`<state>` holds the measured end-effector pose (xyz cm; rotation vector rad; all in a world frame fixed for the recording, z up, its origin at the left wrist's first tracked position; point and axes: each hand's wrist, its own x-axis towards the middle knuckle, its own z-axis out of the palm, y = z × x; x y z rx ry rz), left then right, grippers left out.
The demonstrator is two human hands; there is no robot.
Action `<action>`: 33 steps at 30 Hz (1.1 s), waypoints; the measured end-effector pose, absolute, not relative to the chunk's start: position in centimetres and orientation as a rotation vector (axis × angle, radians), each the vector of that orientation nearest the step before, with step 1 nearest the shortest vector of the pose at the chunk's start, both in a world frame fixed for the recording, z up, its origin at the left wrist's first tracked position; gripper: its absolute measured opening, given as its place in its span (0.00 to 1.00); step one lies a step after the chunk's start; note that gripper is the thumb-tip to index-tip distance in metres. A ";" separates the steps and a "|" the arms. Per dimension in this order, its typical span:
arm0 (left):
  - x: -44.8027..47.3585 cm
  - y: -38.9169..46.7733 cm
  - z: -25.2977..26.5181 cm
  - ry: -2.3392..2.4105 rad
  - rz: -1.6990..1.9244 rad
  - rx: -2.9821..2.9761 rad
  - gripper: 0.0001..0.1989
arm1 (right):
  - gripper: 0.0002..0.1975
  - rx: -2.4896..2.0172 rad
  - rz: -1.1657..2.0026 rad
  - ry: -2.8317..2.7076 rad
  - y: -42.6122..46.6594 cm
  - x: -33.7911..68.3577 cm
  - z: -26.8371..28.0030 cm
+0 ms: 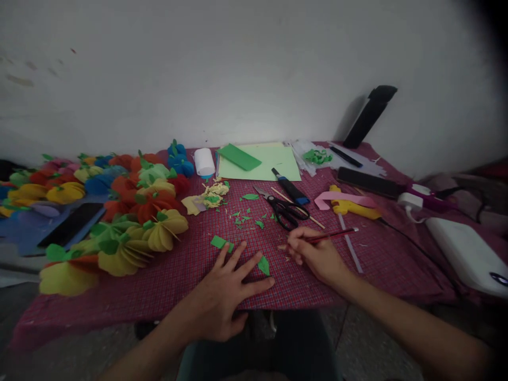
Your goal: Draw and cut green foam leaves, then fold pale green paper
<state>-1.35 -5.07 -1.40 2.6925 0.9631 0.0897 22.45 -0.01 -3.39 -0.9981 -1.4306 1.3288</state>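
My left hand [232,288] lies with fingers spread at the front of the cloth-covered table. Its fingertips reach a small green paper strip [219,243] and a green paper leaf [264,265]; whether they press on either I cannot tell. In my right hand [313,254] is a red pencil [335,234], gripped near its lower end and pointing down-left over the cloth. Black-handled scissors [283,209] lie open just beyond the right hand, beside a black and blue utility knife [291,188] and a thin wooden stick [315,221]. Green paper scraps [240,218] are scattered between the hands and scissors.
Colourful paper pumpkins [130,211] crowd the left, around a dark phone [75,225]. Light green sheets [273,161] lie at the back. On the right are a yellow glue gun [355,209] with its cord, a power strip [431,197] and a white box-shaped device [468,254].
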 end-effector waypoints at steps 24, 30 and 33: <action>2.2 -4.0 -0.4 1.196 0.283 2.769 0.05 | 0.10 -1.086 0.566 -1.683 0.3 22.6 -3.2; 3.0 -3.5 -1.9 1.296 0.615 2.445 0.07 | 0.10 -1.068 0.611 -1.638 0.2 22.6 -3.0; 3.5 -2.6 -1.7 1.386 0.859 2.201 0.09 | 0.12 -1.077 0.678 -1.591 0.3 22.6 -3.0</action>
